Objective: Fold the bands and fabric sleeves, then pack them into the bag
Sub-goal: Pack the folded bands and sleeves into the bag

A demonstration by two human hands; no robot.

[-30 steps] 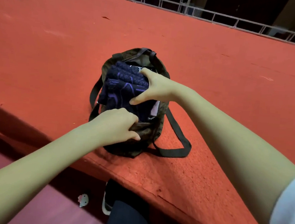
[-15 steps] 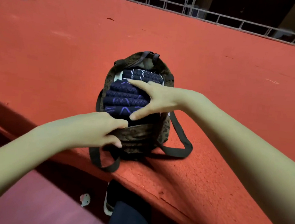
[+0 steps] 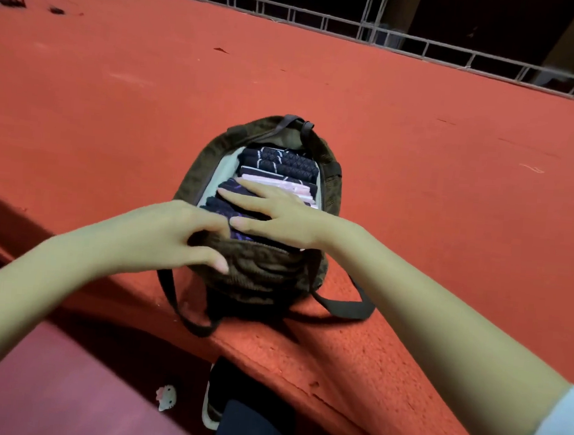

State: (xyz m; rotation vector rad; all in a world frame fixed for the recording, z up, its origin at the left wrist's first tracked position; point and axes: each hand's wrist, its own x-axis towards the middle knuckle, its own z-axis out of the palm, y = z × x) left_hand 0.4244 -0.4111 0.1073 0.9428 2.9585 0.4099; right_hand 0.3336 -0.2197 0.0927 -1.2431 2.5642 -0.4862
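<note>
Partly hidden under the right grip [image 3: 278, 216], folded fabric sleeves [image 3: 276, 166] stand in rows inside the open brown bag [image 3: 263, 277], navy with one pink fold [image 3: 281, 184]; lower layers cannot be seen. The right grip lies flat, fingers straight, pressing on them. The left grip [image 3: 171, 235] pinches the bag's near rim. The bag sits at the near edge of the red carpeted platform [image 3: 418, 193], a strap [image 3: 172, 304] hanging over it. Carpet stretches wide to the far railing [image 3: 294, 15].

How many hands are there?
2. The left hand pinches the near rim of the bag. The right hand lies flat on the folded fabric inside it. Neither is hidden.
</note>
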